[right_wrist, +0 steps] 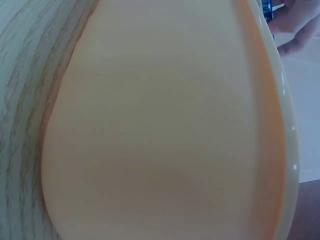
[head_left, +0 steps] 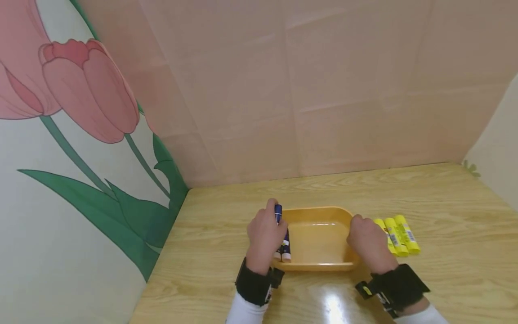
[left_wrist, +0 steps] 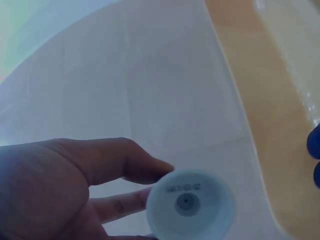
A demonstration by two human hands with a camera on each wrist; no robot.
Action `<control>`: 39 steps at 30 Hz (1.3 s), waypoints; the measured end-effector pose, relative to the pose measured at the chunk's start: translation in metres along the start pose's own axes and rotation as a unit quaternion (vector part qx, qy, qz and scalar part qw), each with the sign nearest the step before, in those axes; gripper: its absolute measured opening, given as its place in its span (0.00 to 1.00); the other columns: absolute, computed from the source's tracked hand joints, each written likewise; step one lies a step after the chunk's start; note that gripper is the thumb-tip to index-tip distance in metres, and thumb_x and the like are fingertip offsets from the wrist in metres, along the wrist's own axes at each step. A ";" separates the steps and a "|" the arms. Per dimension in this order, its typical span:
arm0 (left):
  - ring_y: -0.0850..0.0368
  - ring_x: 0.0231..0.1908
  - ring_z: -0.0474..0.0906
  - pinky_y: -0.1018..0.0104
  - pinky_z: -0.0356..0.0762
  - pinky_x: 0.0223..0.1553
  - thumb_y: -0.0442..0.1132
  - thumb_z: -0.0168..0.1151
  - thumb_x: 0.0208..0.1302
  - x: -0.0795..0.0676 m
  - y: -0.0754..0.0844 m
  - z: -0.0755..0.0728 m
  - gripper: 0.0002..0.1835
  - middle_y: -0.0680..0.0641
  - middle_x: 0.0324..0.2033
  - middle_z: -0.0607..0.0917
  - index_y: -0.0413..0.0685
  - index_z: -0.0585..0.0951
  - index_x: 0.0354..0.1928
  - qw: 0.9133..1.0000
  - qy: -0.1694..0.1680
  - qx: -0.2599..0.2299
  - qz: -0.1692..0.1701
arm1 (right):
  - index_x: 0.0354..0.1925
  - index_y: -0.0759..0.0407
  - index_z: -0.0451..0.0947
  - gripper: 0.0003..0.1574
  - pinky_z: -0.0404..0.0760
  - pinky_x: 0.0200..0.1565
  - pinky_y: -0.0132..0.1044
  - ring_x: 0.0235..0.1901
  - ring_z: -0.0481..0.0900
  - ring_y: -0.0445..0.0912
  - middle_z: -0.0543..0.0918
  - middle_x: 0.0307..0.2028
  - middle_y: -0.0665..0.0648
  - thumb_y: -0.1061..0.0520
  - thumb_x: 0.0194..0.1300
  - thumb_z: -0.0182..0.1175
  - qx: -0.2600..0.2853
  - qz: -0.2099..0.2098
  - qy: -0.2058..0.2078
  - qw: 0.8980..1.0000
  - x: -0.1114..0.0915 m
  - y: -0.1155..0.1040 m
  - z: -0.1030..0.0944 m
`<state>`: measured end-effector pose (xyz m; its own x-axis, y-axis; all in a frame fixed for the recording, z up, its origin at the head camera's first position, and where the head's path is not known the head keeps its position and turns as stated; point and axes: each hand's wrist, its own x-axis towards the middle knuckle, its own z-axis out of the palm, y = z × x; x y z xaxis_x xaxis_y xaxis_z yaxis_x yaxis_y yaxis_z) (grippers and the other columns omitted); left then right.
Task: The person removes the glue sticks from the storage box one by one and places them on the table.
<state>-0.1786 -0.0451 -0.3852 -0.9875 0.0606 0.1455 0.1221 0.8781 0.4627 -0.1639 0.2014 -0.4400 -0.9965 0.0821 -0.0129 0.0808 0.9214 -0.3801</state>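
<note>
My left hand (head_left: 265, 231) grips a dark blue glue stick (head_left: 278, 212) at the left end of a yellow-orange tray (head_left: 317, 267). In the left wrist view, the glue stick's round white base (left_wrist: 165, 220) faces the camera beside my thumb. Two more blue glue sticks (head_left: 286, 252) lie side by side in the tray's left end, partly covered by that hand. My right hand (head_left: 370, 243) holds the tray's right rim with curled fingers. The right wrist view is filled by the tray's side (right_wrist: 160, 125), with the left hand (right_wrist: 300, 22) beyond its rim.
Several yellow glue sticks (head_left: 398, 236) lie in a row on the wooden table (head_left: 457, 270), right of the tray and partly behind my right hand. A pinkish covered wall (head_left: 303, 112) rises at the table's back edge. A tulip-painted wall (head_left: 101, 180) borders its left.
</note>
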 end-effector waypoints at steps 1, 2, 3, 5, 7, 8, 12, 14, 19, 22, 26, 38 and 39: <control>0.57 0.26 0.76 0.63 0.70 0.23 0.45 0.65 0.64 0.000 -0.001 -0.003 0.26 0.46 0.36 0.84 0.56 0.73 0.63 1.000 -0.004 0.001 -0.005 | 0.33 0.75 0.70 0.06 0.72 0.19 0.43 0.22 0.72 0.54 0.73 0.24 0.65 0.68 0.61 0.53 0.000 -0.001 0.001 1.000 0.000 0.000 0.000; 0.57 0.26 0.76 0.62 0.70 0.23 0.45 0.66 0.63 -0.001 -0.002 -0.006 0.26 0.46 0.35 0.84 0.56 0.73 0.63 1.000 -0.006 0.002 -0.008 | 0.33 0.75 0.70 0.06 0.72 0.19 0.43 0.22 0.72 0.54 0.73 0.24 0.65 0.69 0.61 0.53 0.000 -0.001 0.002 1.000 0.000 0.000 -0.001; 0.56 0.26 0.76 0.62 0.70 0.23 0.45 0.66 0.63 -0.001 -0.003 -0.009 0.26 0.46 0.35 0.84 0.56 0.73 0.63 1.000 -0.011 0.004 -0.013 | 0.33 0.75 0.70 0.06 0.72 0.19 0.42 0.22 0.72 0.54 0.73 0.24 0.65 0.69 0.61 0.53 0.001 -0.001 0.000 1.000 -0.001 -0.001 -0.001; 0.56 0.27 0.77 0.62 0.71 0.25 0.45 0.67 0.63 -0.002 -0.005 -0.014 0.26 0.47 0.36 0.85 0.56 0.73 0.63 0.999 -0.023 0.005 -0.026 | 0.33 0.75 0.70 0.06 0.72 0.20 0.42 0.22 0.72 0.54 0.73 0.24 0.65 0.68 0.61 0.53 0.002 0.000 -0.001 1.000 -0.001 -0.001 -0.002; 0.55 0.29 0.77 0.61 0.72 0.27 0.44 0.67 0.63 -0.002 -0.008 -0.019 0.26 0.47 0.37 0.85 0.55 0.73 0.63 0.999 -0.034 0.003 -0.037 | 0.33 0.76 0.70 0.06 0.72 0.20 0.42 0.22 0.72 0.54 0.73 0.24 0.65 0.68 0.61 0.53 0.002 0.002 -0.004 1.000 -0.001 -0.001 -0.002; 0.55 0.29 0.78 0.61 0.73 0.28 0.44 0.67 0.63 -0.003 -0.009 -0.022 0.26 0.46 0.37 0.85 0.55 0.73 0.63 0.998 -0.039 0.001 -0.042 | 0.34 0.76 0.70 0.06 0.72 0.20 0.42 0.22 0.72 0.54 0.73 0.24 0.65 0.68 0.61 0.53 0.002 0.003 -0.006 1.000 -0.001 -0.002 -0.002; 0.54 0.31 0.78 0.60 0.74 0.31 0.43 0.67 0.64 -0.005 -0.015 -0.031 0.26 0.45 0.41 0.86 0.55 0.73 0.63 0.996 -0.062 -0.010 -0.060 | 0.33 0.75 0.70 0.06 0.72 0.20 0.42 0.22 0.72 0.54 0.73 0.24 0.65 0.68 0.61 0.53 0.001 0.002 -0.004 1.000 -0.001 -0.001 -0.001; 0.53 0.31 0.78 0.58 0.74 0.32 0.44 0.67 0.64 -0.005 -0.019 -0.035 0.27 0.43 0.42 0.86 0.55 0.72 0.63 0.995 -0.069 -0.014 -0.066 | 0.33 0.75 0.70 0.06 0.72 0.20 0.43 0.22 0.72 0.54 0.73 0.24 0.65 0.68 0.61 0.52 0.001 0.002 -0.003 1.000 0.000 -0.001 -0.001; 0.49 0.32 0.80 0.55 0.74 0.33 0.45 0.66 0.64 -0.002 -0.030 -0.040 0.26 0.41 0.44 0.86 0.55 0.72 0.64 0.995 -0.073 -0.010 -0.073 | 0.33 0.75 0.69 0.06 0.72 0.20 0.43 0.22 0.72 0.55 0.73 0.24 0.66 0.68 0.61 0.52 0.000 0.002 -0.001 1.000 0.000 0.000 -0.001; 0.48 0.34 0.81 0.54 0.76 0.34 0.45 0.66 0.64 0.000 -0.036 -0.040 0.26 0.41 0.44 0.86 0.55 0.72 0.63 0.994 -0.074 -0.009 -0.076 | 0.34 0.76 0.69 0.07 0.72 0.20 0.41 0.22 0.72 0.54 0.72 0.24 0.65 0.68 0.62 0.53 -0.001 0.007 -0.008 1.000 0.000 0.000 -0.002; 0.48 0.35 0.81 0.52 0.78 0.36 0.45 0.67 0.64 0.000 -0.039 -0.040 0.26 0.41 0.44 0.85 0.54 0.73 0.62 0.993 -0.075 -0.019 -0.086 | 0.34 0.76 0.69 0.07 0.72 0.20 0.41 0.22 0.72 0.54 0.72 0.24 0.65 0.68 0.61 0.53 -0.001 0.007 -0.008 1.000 -0.002 -0.001 -0.003; 0.51 0.26 0.76 0.59 0.70 0.29 0.42 0.64 0.65 0.007 -0.053 -0.035 0.24 0.44 0.37 0.83 0.52 0.72 0.62 0.988 -0.094 -0.035 -0.114 | 0.37 0.77 0.69 0.09 0.72 0.21 0.39 0.22 0.72 0.54 0.72 0.25 0.65 0.68 0.64 0.53 -0.001 0.022 -0.026 0.999 0.000 -0.001 -0.004; 0.51 0.26 0.76 0.59 0.71 0.29 0.41 0.64 0.65 0.008 -0.054 -0.034 0.24 0.43 0.38 0.84 0.52 0.72 0.62 0.988 -0.095 -0.034 -0.116 | 0.37 0.77 0.69 0.08 0.72 0.21 0.39 0.22 0.72 0.54 0.72 0.25 0.65 0.68 0.64 0.53 -0.001 0.021 -0.025 0.999 0.000 -0.001 -0.004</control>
<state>-0.1893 -0.1080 -0.3795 -0.9898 -0.0455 -0.1349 -0.1102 0.8447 0.5238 -0.1638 0.2014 -0.4361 -0.9920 0.1015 -0.0751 0.1225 0.9185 -0.3760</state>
